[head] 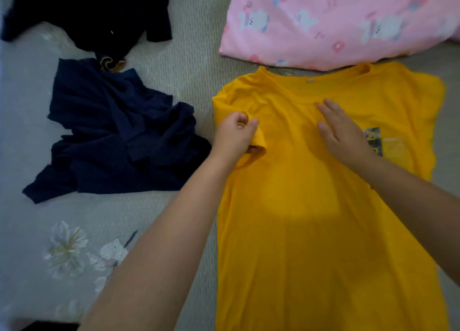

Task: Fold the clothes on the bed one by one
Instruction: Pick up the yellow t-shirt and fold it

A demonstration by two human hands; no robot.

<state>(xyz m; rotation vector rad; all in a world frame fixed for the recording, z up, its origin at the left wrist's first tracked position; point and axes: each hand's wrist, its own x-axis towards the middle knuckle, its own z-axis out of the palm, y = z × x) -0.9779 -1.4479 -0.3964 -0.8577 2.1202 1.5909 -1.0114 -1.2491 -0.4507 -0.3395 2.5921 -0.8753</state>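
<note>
Basically only the yellow tee (311, 206) was underway: left hand (234, 136) pinched its sleeve inward, right hand (341, 129) lay flat, fingers spread; two navy garments (119, 136) were unfolded.

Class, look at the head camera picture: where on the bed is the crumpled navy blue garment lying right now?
The crumpled navy blue garment lies left of centre on the grey bed sheet, just left of the yellow cotton T-shirt and in front of a black garment.

Grey bed (194, 31) under yellow shirt (311, 206), navy clothes (119, 136), black garment (94, 9), pink pillow (336, 22).
</note>
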